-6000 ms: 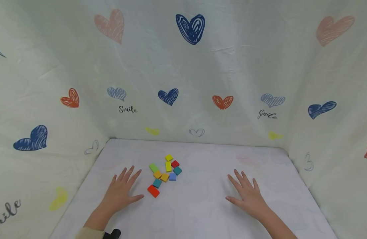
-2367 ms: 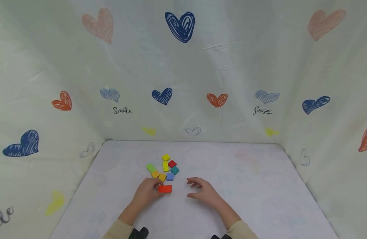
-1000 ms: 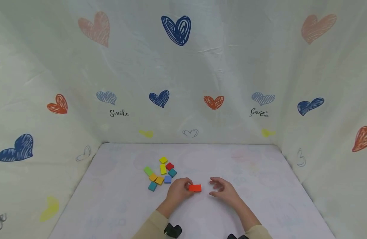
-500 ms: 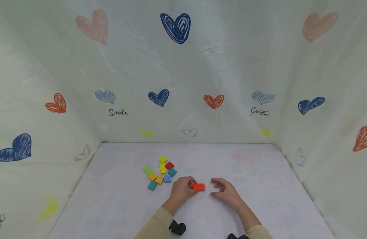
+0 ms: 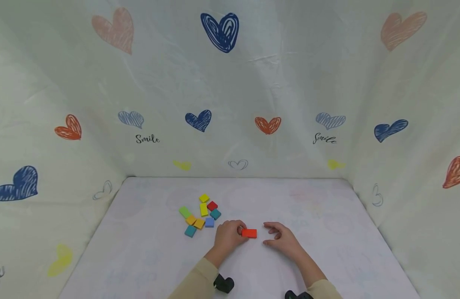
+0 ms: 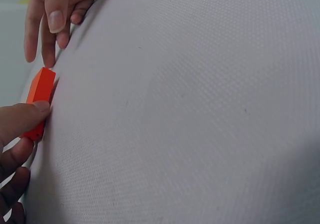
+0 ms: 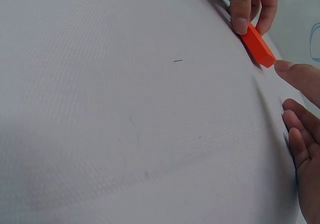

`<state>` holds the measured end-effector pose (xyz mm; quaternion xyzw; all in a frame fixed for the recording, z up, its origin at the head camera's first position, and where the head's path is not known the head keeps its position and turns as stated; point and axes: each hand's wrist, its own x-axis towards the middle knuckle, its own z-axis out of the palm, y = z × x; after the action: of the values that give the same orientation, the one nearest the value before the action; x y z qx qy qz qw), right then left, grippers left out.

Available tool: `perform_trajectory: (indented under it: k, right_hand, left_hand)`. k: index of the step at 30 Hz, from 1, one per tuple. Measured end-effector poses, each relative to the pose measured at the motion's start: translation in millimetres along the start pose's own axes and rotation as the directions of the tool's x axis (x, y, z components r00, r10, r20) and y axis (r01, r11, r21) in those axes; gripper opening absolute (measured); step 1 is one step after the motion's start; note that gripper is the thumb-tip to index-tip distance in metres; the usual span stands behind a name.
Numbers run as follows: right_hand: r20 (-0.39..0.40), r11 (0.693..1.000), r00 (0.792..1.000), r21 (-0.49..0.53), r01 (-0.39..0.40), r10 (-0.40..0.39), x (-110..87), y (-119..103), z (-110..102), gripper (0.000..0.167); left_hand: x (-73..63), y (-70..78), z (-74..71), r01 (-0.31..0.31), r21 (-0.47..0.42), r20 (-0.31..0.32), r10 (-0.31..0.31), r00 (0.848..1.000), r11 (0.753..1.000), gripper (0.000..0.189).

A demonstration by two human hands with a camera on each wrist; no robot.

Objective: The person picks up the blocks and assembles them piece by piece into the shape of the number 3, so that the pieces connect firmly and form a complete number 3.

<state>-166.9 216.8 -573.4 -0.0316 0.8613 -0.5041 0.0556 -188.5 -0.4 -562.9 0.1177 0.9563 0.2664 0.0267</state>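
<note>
In the head view my left hand pinches a red-orange rectangular block by its left end. The left wrist view shows the thumb lying on the near side of this block, which is at the white tabletop. To the right, my right hand holds nothing; its fingers are loosely bent and face the block's free end, with a gap between in the head view. In the right wrist view, fingertips of the right hand show close to the block.
Several coloured blocks lie in a loose group left of the hands, among them a teal block, a blue block, a green block and a dark red block. A white heart-printed curtain rises behind and beside the white table.
Both hands were spread apart at first. My left hand has taken the red-orange block from the group and carried it right; my right hand has come inward. The last half second shows barely any movement.
</note>
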Motion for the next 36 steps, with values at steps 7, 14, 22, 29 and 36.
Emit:
perform_trajectory:
  k: [7,14,22,29,36]
  right_hand:
    - [0.0,1.0,1.0,-0.013,-0.006,0.006,0.4,0,1,0.056]
    - [0.011,1.0,1.0,-0.024,-0.009,0.01,0.8,-2,1,0.055]
    - [0.024,0.998,1.0,-0.061,-0.001,0.002,3.2,-19,1,0.055]
    - [0.085,0.997,0.994,-0.031,0.071,-0.068,14.9,-40,9,0.053]
    - [0.145,0.995,0.985,-0.016,0.097,-0.093,28.9,-58,24,0.053]
  left_hand:
    - [-0.5,-1.0,1.1,-0.015,0.036,-0.017,0.016,1.0,0.999,0.027]
    - [-0.8,-2.0,0.8,0.005,0.012,0.001,-0.005,1.0,1.0,0.028]
    - [-5.3,-4.5,-16.9,0.063,-0.152,0.057,-0.055,0.997,0.986,0.029]
    - [-12.8,-13.1,-39.2,0.099,-0.17,0.06,-0.09,0.994,0.98,0.03]
    - [-23.1,-26.5,-59.4,0.128,-0.171,0.051,-0.121,0.991,0.977,0.03]
